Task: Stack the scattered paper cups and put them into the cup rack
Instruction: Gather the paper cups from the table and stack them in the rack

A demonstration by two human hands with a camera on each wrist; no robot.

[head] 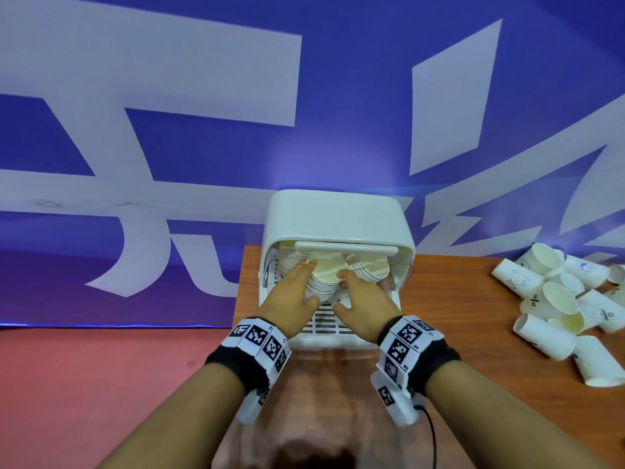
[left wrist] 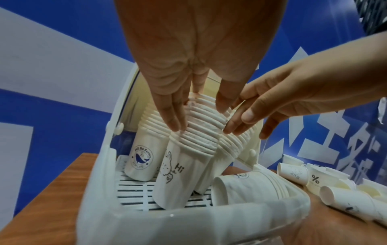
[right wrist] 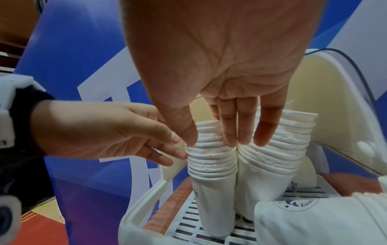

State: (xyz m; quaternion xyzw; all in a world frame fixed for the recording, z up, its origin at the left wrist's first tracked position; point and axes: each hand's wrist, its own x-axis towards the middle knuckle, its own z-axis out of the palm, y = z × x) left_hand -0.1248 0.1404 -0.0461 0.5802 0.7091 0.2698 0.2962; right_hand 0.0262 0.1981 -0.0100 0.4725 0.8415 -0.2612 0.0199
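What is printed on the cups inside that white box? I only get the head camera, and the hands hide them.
Observer: The left wrist view shows the middle cup stack ends in a cup with a rabbit drawing and the word "Hi".
Visitor: Are the hands squeezing the cups?
Observer: No. The left hand and right hand lay straight fingers against the stacked rims.
Visitor: Is anything else in there?
Observer: Yes, a short cup stack lies on its side at the front right of the cup rack.
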